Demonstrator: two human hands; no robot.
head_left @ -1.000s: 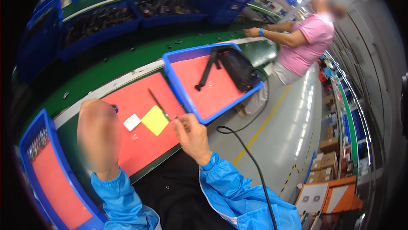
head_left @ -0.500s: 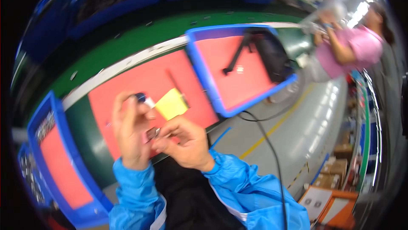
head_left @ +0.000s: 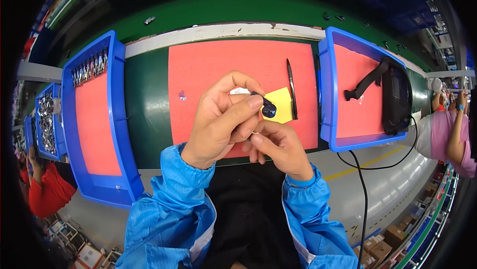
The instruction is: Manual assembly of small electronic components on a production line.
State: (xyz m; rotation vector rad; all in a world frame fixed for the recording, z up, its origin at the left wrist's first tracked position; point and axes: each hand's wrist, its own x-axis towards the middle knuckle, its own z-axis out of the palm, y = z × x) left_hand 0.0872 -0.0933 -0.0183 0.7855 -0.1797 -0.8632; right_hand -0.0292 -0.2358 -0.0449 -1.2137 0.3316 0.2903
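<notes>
My left hand (head_left: 221,120) is closed, thumb against forefinger, on a small glossy dark-blue piece (head_left: 269,109) with a rounded end. Its other fingers curl in toward my right hand (head_left: 283,147), just below and to the right. The right thumb and fingers are pinched together close to the left fingertips; what they hold, if anything, is too small to make out. Behind the dark piece, a yellow paper note (head_left: 282,101) lies on the red mat (head_left: 208,65), with a black pen (head_left: 291,87) along its right side.
Left of the mat, a blue tray (head_left: 119,120) holds a row of small metal pieces (head_left: 92,68). Further left is a blue bin (head_left: 46,120) of shiny parts. At right, another blue tray (head_left: 325,105) contains a black pouch (head_left: 396,97) with a strap. A black cable (head_left: 365,199) hangs nearby.
The view has swung round and sharpened. My hands have come closer together over the mat; the dark-blue piece is still in my left hand. A brownish piece seen earlier between the hands no longer shows.
</notes>
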